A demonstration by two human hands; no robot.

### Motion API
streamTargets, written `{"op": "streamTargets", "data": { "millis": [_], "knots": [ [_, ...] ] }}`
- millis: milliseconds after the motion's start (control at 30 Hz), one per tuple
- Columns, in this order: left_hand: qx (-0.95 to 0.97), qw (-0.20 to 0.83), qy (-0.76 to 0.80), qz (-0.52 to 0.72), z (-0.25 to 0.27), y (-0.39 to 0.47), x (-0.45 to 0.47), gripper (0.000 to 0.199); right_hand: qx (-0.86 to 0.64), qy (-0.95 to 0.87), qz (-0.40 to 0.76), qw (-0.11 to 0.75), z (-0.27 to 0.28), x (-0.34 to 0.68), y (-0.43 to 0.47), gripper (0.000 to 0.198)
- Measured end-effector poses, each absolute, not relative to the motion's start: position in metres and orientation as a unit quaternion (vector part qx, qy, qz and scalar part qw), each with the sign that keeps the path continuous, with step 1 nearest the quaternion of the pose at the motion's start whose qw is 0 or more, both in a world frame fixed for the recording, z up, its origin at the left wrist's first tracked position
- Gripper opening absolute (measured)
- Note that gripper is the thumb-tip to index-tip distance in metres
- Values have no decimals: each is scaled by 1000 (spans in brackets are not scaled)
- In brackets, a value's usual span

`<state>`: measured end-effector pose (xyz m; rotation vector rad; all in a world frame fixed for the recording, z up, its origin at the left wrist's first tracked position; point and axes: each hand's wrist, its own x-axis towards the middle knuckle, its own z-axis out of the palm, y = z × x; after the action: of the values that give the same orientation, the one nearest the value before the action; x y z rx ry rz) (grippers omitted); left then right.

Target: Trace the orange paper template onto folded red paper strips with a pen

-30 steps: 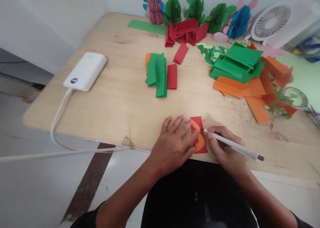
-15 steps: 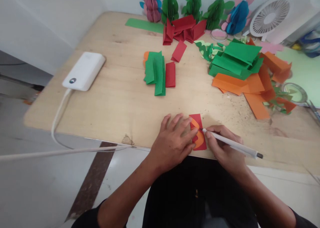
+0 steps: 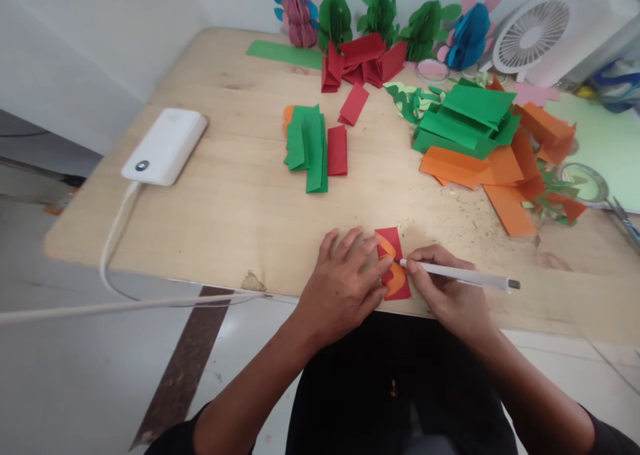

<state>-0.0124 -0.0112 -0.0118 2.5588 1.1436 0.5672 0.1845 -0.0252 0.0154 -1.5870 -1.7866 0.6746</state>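
Note:
At the table's near edge lies a small red paper piece (image 3: 392, 234) with a curved orange paper cutout (image 3: 397, 280) on top. My left hand (image 3: 336, 287) rests flat with spread fingers, its fingertips pressing on the cutout's left side and hiding part of it. A white pen (image 3: 457, 274) is gripped in my right hand (image 3: 453, 298). The pen's tip touches or hovers just over the cutout's inner notch; I cannot tell which. Its dark end points right.
Folded green strips (image 3: 313, 145) and red papers (image 3: 354, 104) lie mid-table. Green (image 3: 477, 108) and orange papers (image 3: 507, 208) pile up at right, near scissors (image 3: 623, 216). A white power bank (image 3: 165, 146) with a cable sits left. Paper figures (image 3: 380, 18) and a fan (image 3: 533, 35) line the back.
The pen tip has shifted slightly left, to the cutout's notch, and the pen lies at a flatter slant. My left hand keeps its place on the paper. The whole view has shifted a little.

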Motion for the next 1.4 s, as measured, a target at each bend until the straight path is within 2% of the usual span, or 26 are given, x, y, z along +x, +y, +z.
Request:
{"op": "streamTargets", "data": {
  "millis": [1400],
  "knots": [
    [888,145,401,172,-10,-11,-11,33,-618,-702,166,314,11,195,-49,7]
  ]
}}
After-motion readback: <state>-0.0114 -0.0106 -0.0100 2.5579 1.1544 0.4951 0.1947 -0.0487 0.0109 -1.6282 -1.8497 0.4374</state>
